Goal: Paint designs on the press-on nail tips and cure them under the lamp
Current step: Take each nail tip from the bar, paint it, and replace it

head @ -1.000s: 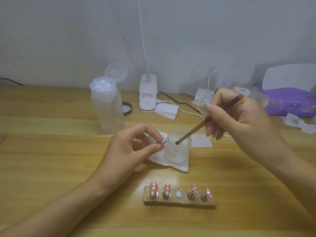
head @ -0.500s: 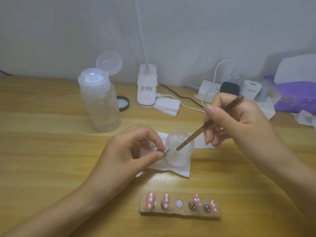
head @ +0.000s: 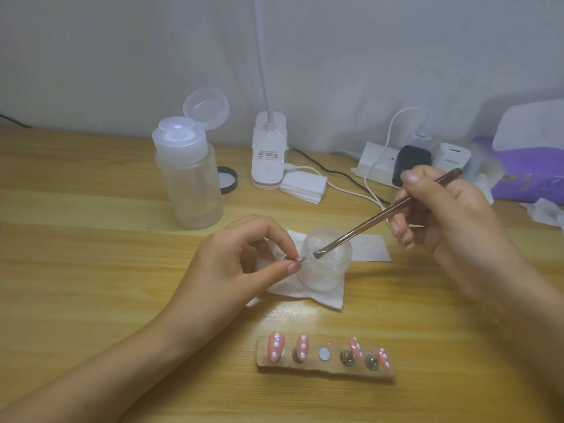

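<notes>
Brush, one, slim and brown-handled [head: 381, 213], gripped between thumb and fingers of the right hand [head: 442, 215], its tip lowered into the one small frosted jar [head: 325, 261], judged for loading or rinsing. Left hand [head: 232, 270] pinches a small metal-footed piece [head: 293, 259] at the jar's rim, close for painting; whether it bears a tip cannot be told. Pink white-dotted nail tips [head: 276, 346], four, on one wooden holder strip [head: 325, 372] near the pale wooden table's [head: 91, 270] near edge, middle seat vacant. White lamp [head: 268, 160], one, far edge.
</notes>
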Demonstrator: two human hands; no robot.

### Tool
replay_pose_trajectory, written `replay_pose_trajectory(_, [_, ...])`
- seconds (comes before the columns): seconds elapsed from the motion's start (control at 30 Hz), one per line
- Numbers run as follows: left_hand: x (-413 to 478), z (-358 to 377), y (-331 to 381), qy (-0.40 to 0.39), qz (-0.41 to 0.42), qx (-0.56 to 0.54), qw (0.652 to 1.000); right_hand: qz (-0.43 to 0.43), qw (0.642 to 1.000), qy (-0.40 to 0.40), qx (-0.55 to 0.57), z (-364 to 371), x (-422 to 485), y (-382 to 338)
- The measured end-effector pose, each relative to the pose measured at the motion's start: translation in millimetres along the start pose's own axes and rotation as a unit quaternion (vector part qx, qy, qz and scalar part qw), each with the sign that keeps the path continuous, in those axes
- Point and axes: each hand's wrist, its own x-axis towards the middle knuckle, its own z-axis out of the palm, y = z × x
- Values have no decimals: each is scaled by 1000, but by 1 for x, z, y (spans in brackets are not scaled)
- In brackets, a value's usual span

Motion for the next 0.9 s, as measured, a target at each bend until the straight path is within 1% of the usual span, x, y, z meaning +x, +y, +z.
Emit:
replay_pose_trajectory(0.13, [0,0,-1,1,-4,2,1000,-25,1000,2,1,-2,0,-8])
replay_pose_trajectory(0.27, [0,0,0,-3,-4,10,1000,-67,993,-30,-93,9,-6,-15])
replay_pose_trajectory(0.37, [-1,0,1,-8,-2,20,1000,-72,988,-62,-120,19,-11,-16])
replay_pose_trajectory(0.7, [0,1,4,-3,-12,37,999,-2,997,-52,-53,18,-8,-2])
replay_pose_trajectory(0.9, [0,0,6,-7,-9,51,999,14,999,-30,-18,12,-5,4])
